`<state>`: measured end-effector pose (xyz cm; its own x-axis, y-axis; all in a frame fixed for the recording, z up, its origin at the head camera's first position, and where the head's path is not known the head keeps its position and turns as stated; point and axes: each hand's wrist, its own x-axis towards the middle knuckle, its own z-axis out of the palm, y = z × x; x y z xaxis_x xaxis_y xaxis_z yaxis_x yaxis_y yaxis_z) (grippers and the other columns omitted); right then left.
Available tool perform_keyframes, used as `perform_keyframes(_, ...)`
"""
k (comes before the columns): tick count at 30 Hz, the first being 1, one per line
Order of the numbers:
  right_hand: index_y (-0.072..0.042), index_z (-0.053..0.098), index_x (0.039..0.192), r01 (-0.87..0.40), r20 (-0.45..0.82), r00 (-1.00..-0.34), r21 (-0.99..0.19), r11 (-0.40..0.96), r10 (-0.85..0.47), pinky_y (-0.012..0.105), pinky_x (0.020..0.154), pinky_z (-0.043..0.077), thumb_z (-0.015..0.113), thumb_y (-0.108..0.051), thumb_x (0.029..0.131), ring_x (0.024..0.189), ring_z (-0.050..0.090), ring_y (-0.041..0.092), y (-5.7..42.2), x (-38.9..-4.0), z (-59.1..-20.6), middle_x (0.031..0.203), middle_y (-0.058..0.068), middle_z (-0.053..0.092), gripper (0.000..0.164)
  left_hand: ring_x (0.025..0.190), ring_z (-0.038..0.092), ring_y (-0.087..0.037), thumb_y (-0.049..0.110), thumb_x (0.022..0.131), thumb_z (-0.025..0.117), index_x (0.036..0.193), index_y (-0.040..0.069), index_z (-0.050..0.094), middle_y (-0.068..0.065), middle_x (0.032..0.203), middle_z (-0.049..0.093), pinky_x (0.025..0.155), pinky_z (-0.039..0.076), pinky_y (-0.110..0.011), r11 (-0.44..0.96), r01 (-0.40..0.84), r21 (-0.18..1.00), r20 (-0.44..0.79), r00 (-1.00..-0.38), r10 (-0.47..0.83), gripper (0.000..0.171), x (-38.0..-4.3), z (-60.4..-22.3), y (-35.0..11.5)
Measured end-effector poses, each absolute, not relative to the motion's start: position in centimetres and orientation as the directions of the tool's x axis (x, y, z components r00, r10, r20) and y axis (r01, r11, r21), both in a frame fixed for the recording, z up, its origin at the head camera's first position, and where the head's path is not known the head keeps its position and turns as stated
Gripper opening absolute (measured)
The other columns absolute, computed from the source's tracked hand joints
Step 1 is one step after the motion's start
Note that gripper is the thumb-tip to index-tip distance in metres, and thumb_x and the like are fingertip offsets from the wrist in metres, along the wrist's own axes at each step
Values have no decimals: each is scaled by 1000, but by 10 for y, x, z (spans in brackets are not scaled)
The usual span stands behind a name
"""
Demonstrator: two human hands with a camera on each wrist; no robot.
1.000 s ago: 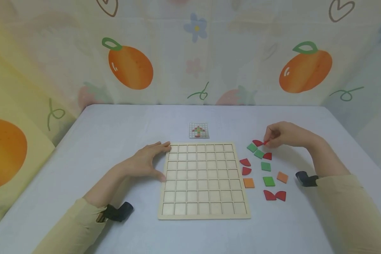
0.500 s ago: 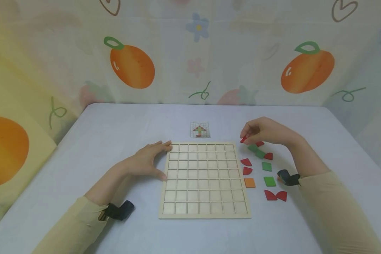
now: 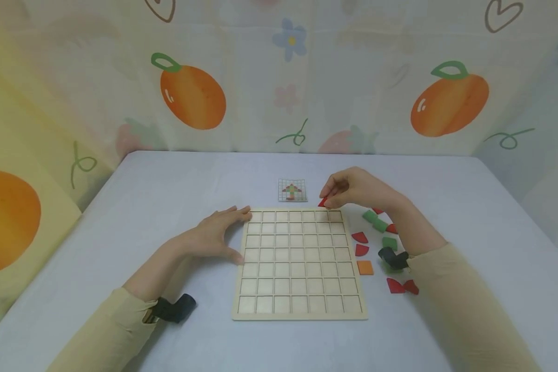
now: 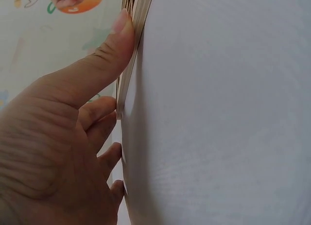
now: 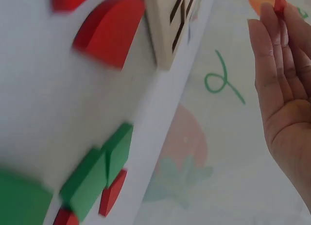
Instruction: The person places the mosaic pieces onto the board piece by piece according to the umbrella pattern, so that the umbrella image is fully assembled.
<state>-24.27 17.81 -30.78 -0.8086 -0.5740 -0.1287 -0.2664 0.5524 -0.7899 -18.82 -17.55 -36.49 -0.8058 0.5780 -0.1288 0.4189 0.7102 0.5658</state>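
A wooden grid board [image 3: 299,316] of square cells lies in the middle of the table, its cells bare. At its upper left edge rests my left hand [image 3: 209,238], fingers spread, thumb and fingertips against the rim; the left wrist view shows the thumb [image 4: 104,55] along the board's side. Thumb and fingers of my right hand [image 3: 362,190] pinch a red quarter-circle tile [image 3: 323,202] above the board's far right edge. In the right wrist view the same red tile [image 5: 280,4] shows between the fingertips.
Behind the board lies a small pattern card [image 3: 285,184] with a coloured arrow-like figure. Right of the board are an orange square [image 3: 365,267], green squares [image 3: 390,243] and several red quarter-circles [image 3: 361,250], some partly hidden by the right forearm. A printed curtain hangs behind.
My right hand has moved left with the red tile, from the loose pieces to the board's far right corner. The left hand has stayed at the board's edge.
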Motion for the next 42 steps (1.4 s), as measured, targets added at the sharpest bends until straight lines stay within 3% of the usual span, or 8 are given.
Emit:
perform_keyframes(7, -10, 67, 92, -231, -145, -807, -815, 531, -573, 42, 78, 52, 72, -15, 79, 80, 65, 28, 149, -245, -308, 85, 6, 70, 15, 141, 12, -30, 51, 58, 81, 142, 10, 34, -1, 153, 22, 113, 6, -53, 703, 432, 565, -114, -803, 585, 105, -190, -368, -177)
perform_keyframes(13, -7, 67, 91, -208, -156, -787, -844, 494, -597, 38, 76, 54, 72, -10, 78, 82, 66, 33, 133, -248, -311, 85, 8, 70, 14, 142, 11, -28, 50, 59, 81, 143, 12, 33, 1, 153, 20, 113, 5, -52, 712, 419, 563, -125, -809, 575, 105, -190, -368, -179)
perform_keyframes(19, -7, 68, 94, -209, -161, -780, -844, 493, -605, 33, 74, 52, 70, -10, 79, 80, 63, 28, 126, -251, -316, 86, 8, 68, 16, 142, 11, -28, 49, 59, 81, 143, 12, 33, 2, 153, 20, 112, 5, -54, 713, 417, 563, -130, -808, 575, 104, -190, -367, -178)
perform_keyframes(28, -5, 68, 92, -150, -209, -755, -868, 474, -621, 43, 76, 54, 70, -8, 79, 83, 64, 37, 121, -251, -323, 87, 10, 70, 13, 141, 10, -30, 46, 61, 81, 143, 10, 32, -1, 153, 19, 113, 4, -53, 704, 421, 572, -133, -799, 586, 102, -190, -365, -176)
perform_keyframes(36, -9, 71, 86, -233, -233, -725, -803, 549, -648, 30, 68, 54, 72, -8, 77, 72, 64, 18, 115, -249, -325, 80, 5, 70, 9, 142, 10, -28, 49, 59, 81, 143, 14, 33, 2, 153, 20, 112, 6, -54, 713, 414, 567, -140, -804, 578, 103, -192, -368, -177)
perform_keyframes(42, -10, 72, 84, -286, -267, -702, -744, 604, -661, 26, 67, 52, 73, -6, 76, 72, 63, 14, 111, -248, -327, 78, 1, 70, 9, 142, 9, -29, 52, 59, 80, 144, 13, 31, 1, 154, 18, 112, 4, -54, 708, 417, 570, -140, -800, 584, 106, -192, -368, -176)
